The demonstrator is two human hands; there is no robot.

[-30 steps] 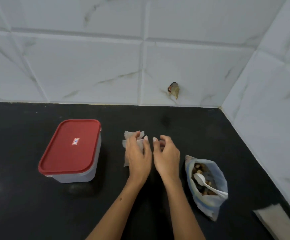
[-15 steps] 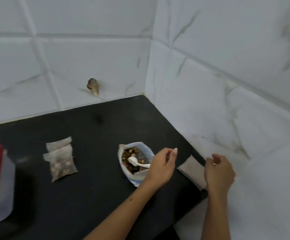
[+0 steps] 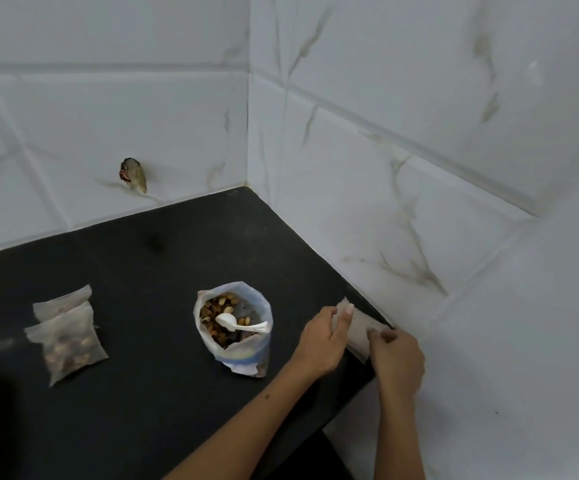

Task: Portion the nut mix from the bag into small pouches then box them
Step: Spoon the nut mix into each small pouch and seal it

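An open bag of nut mix (image 3: pixel 246 355) stands on the black counter (image 3: pixel 149 393) with a white plastic spoon (image 3: pixel 238 323) lying in it. Two filled translucent pouches (image 3: pixel 68 339) lie overlapping to its left. A flat stack of empty pouches (image 3: pixel 359 329) sits at the counter's right edge against the wall. My left hand (image 3: pixel 321 339) pinches the stack's far corner between thumb and forefinger. My right hand (image 3: pixel 399 360) has its fingertips curled onto the stack's near edge. The box is out of view.
White marble-patterned tiles form a corner behind and to the right of the counter. A small hole with debris (image 3: pixel 134 174) marks the back wall. The counter ends just right of the pouch stack and drops off at its near edge.
The view swung right, away from the red-lidded box. Both hands left the filled pouches and moved right past the nut bag, closing on the stack of empty pouches.
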